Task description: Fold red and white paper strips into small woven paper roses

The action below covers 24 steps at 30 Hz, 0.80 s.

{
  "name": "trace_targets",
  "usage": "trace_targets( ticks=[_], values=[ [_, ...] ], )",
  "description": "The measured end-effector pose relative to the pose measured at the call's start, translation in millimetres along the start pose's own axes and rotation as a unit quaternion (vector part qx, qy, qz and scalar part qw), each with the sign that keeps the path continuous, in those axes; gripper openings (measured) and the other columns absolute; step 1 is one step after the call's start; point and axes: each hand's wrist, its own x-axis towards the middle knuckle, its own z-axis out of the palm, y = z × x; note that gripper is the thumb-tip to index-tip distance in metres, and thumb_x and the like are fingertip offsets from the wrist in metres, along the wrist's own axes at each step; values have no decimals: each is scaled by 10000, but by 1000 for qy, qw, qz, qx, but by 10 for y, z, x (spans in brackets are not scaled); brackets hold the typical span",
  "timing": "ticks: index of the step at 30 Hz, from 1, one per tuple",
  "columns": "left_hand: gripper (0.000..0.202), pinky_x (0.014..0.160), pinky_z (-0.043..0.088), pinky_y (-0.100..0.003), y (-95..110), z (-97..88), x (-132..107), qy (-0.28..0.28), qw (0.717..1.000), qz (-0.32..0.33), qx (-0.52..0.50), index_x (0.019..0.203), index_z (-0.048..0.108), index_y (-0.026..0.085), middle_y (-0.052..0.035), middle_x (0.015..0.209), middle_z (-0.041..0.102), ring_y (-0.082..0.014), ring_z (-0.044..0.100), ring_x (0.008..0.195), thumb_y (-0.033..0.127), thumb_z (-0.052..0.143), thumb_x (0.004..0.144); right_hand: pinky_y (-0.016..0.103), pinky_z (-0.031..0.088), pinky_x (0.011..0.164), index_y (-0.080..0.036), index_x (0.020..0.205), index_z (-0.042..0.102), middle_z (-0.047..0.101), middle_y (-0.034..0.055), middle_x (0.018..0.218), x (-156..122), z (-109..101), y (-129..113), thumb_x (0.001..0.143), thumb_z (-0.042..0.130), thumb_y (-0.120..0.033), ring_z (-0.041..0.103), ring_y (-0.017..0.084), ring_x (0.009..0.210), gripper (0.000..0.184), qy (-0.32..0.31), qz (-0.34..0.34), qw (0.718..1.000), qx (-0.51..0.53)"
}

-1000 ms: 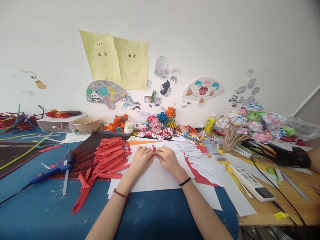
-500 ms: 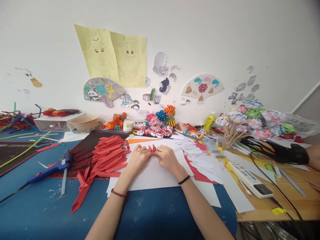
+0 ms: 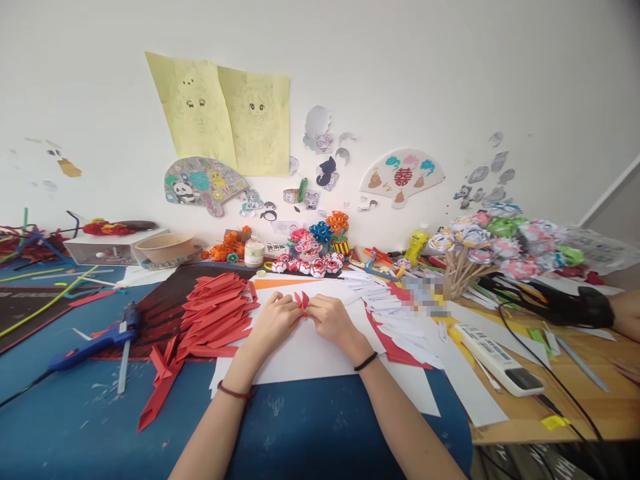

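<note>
Red folded piece (image 3: 302,301) pinched in closed fingertips of left hand (image 3: 275,317) and right hand (image 3: 331,317) over white paper (image 3: 295,360); red strips (image 3: 215,313) heaped left, white strips (image 3: 400,323) right.

Yellow drawings (image 3: 257,130) are hanging on the far wall (image 3: 450,73) above a panda-decorated fan (image 3: 203,183); rightward, a yellow bottle (image 3: 416,248) is standing.

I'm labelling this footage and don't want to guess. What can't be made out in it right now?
All in the head view:
- Lower part of the small red piece: hidden by the fingers of the left hand and right hand.
- Things under the pixelated patch: blurred out.
- Rest of another person's arm: cut off by the right edge.
- Where the glue gun's cord leads: cut off by the left edge.
</note>
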Motion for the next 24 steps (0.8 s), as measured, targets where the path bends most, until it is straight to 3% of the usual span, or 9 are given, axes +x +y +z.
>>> trace_targets(
  ticks=[10,19,24],
  values=[
    [127,792,327,-359,22,-45,13,-13,999,-11,-29,827,637,189,-41,789,669,-192,539,804,150,519,854,271,378,642,-181,710,611,603,21,731,9,16,-4,809,499,-18,510,161,703,221,-15,23,999,28],
    [139,792,329,-318,-19,0,14,3,970,-151,-192,810,647,220,13,793,677,-167,557,782,244,525,872,271,414,716,-195,773,630,607,10,797,46,8,22,836,621,-78,530,169,823,133,34,114,987,110],
    [144,812,339,-328,-12,21,38,25,953,-179,-244,829,649,217,4,858,695,-173,568,815,309,549,876,286,402,722,-196,757,623,593,14,833,69,-7,6,819,645,-73,509,180,833,139,47,155,979,120]
  ],
)
